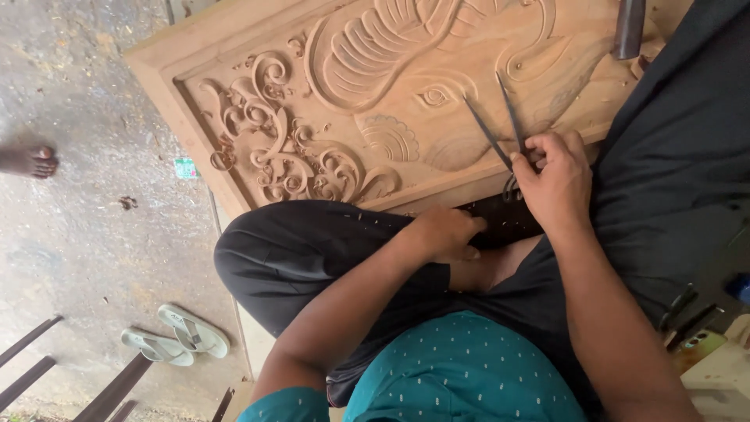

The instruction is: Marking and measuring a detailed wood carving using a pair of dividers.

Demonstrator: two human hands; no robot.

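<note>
Pale carved wood fills the upper part of the view: a large relief panel [375, 101] lies flat before the seated person, its near edge against their crossed legs. All that follows is placed from this panel.

On it, the scrolls and curled leaves at its left end look finished and crisply cut, as do the fluted ear-like fan and the small eye near its middle. Towards its right end the surface is smoother and shallower, with only long flowing lines cut in; I judge that this part has more shaping left, while the framing border looks complete all round.

At the panel's near edge, right of centre, the right hand [556, 176] is closed in a pinch around two thin metal tools [500, 117], slim dark rods that fan out from the fingers and lie tips-first across the smooth area below the eye. The left hand [447, 232] sits just below the panel's near edge, fingers curled loosely together on the dark trouser leg, holding nothing that I can see.

At the panel's far right corner a dark cylindrical handle [629, 27] rests on the wood. Well off its left side, on the grey concrete floor [78, 219], are another person's bare foot [31, 162] and a pair of pale sandals [176, 336].
</note>
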